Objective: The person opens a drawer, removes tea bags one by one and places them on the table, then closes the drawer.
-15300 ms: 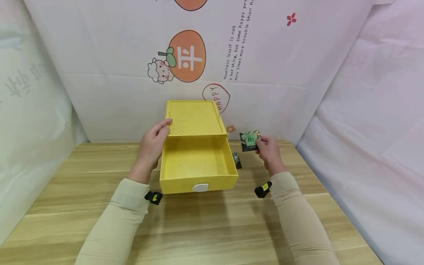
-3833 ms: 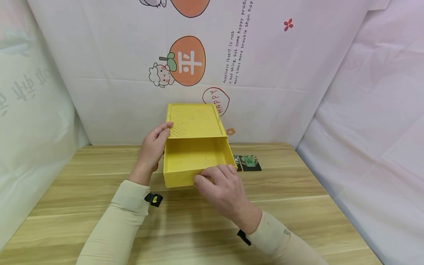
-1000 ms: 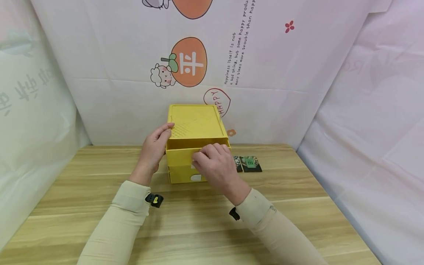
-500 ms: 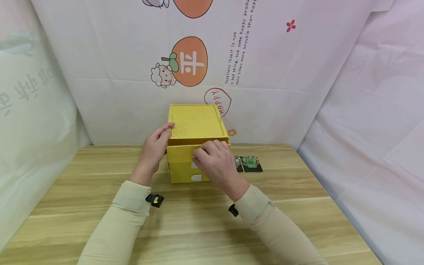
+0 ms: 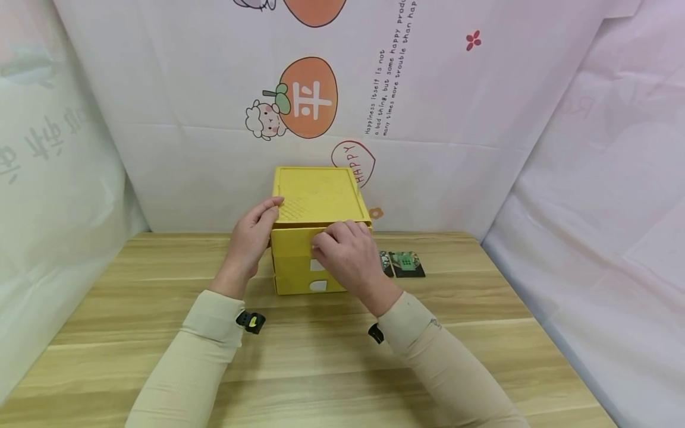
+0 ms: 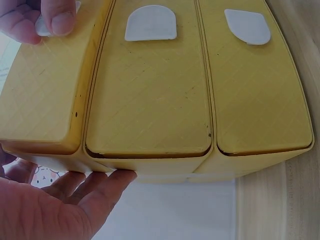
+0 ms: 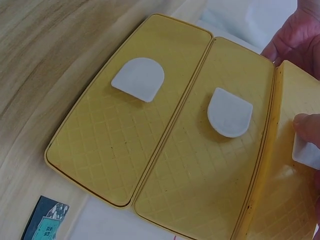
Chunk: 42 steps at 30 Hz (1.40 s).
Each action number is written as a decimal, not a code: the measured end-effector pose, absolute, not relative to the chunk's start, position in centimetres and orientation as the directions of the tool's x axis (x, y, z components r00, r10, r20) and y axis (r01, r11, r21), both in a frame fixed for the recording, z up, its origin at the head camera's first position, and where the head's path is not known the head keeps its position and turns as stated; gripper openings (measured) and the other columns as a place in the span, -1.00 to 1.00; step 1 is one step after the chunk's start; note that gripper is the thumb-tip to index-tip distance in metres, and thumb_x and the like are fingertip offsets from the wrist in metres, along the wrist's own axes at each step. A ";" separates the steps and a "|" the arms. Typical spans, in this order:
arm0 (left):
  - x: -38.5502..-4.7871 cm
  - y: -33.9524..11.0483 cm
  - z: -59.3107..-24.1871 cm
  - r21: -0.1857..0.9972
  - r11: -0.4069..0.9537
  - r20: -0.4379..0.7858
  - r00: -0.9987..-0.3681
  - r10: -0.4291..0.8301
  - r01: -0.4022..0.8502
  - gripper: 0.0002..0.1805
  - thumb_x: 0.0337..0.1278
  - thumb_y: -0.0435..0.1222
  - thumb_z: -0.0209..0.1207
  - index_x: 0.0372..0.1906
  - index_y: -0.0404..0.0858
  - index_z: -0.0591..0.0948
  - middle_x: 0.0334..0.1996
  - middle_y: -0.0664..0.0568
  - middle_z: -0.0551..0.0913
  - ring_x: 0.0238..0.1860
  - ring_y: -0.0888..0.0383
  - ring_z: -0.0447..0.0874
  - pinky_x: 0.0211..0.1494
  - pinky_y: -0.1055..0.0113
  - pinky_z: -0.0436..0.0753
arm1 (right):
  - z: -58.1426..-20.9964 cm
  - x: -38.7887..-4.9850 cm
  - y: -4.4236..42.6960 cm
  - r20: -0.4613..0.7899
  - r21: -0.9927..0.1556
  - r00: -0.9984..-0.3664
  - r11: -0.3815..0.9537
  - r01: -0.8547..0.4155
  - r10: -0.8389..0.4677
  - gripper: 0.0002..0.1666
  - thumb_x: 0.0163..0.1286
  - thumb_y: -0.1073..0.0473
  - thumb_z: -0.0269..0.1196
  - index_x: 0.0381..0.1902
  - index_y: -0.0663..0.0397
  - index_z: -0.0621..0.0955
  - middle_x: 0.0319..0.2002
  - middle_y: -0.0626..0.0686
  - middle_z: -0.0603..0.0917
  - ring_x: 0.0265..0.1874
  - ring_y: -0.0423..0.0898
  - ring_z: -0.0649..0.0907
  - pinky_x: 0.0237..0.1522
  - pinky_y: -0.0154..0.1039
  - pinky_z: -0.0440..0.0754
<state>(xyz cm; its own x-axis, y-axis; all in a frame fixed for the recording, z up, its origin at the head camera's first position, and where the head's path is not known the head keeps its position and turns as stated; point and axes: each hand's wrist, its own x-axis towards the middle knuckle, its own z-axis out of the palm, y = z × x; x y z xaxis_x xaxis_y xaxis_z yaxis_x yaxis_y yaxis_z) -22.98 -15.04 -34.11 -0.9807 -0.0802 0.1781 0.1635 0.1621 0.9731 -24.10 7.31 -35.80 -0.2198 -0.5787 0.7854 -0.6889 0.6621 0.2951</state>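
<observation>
Right hand: fingers curled, pinching the white handle of the top drawer, which sits directly before it, a little proud of the yellow box. Left hand: fingers fairly straight, resting against box's left side. Dark cards on table, just right of box. Printed cloth behind.

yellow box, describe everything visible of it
The yellow box looks plastic, with three stacked drawers bearing white handles and a faint diamond pattern. It stands upright on the table. The top drawer juts out slightly; the lower two look shut. The left hand rests against the box's side; the right hand pinches the top handle.
</observation>
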 end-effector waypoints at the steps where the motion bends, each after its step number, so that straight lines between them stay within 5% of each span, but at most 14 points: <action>1: -23.0 -15.0 -34.1 0.973 0.163 0.178 -0.981 -0.081 0.163 -0.48 0.59 0.11 -0.07 0.48 0.14 0.51 0.54 0.24 0.36 -0.07 0.04 0.34 0.05 0.05 0.48 | -35.8 -24.2 7.3 0.786 0.296 -0.219 0.662 -0.689 -0.578 -0.92 0.44 0.08 0.40 -0.20 -0.07 0.74 -0.28 -0.03 0.66 -0.32 -0.04 0.61 -0.33 -0.18 0.44; 8: -23.1 -15.0 -34.1 0.972 0.168 0.183 -0.979 -0.087 0.166 -0.48 0.59 0.11 -0.06 0.47 0.13 0.52 0.54 0.24 0.37 -0.11 0.11 0.35 0.03 0.06 0.50 | -35.7 -24.7 7.2 0.789 0.285 -0.229 0.670 -0.686 -0.570 -0.95 0.44 0.11 0.38 -0.21 -0.08 0.74 -0.30 -0.03 0.65 -0.35 -0.04 0.59 -0.36 -0.18 0.42; 15: -23.2 -15.1 -34.1 0.967 0.183 0.194 -0.977 -0.092 0.175 -0.50 0.59 0.09 -0.07 0.45 0.14 0.54 0.48 0.22 0.44 -0.62 0.22 0.11 -0.36 0.28 0.39 | -35.4 -25.0 7.0 0.778 0.264 -0.271 0.686 -0.677 -0.567 -0.93 0.47 0.10 0.34 -0.23 -0.08 0.74 -0.31 -0.04 0.64 -0.33 -0.05 0.58 -0.32 -0.18 0.45; 42: -23.2 -15.2 -34.4 0.959 0.206 0.219 -0.970 -0.100 0.196 -0.51 0.60 0.06 -0.08 0.45 0.11 0.55 0.45 0.21 0.46 -0.62 0.24 0.11 -0.43 0.38 0.35 | -35.8 -25.1 6.9 0.765 0.270 -0.288 0.693 -0.669 -0.576 -0.91 0.47 0.06 0.37 -0.16 -0.10 0.76 -0.29 -0.04 0.64 -0.32 -0.05 0.58 -0.31 -0.18 0.46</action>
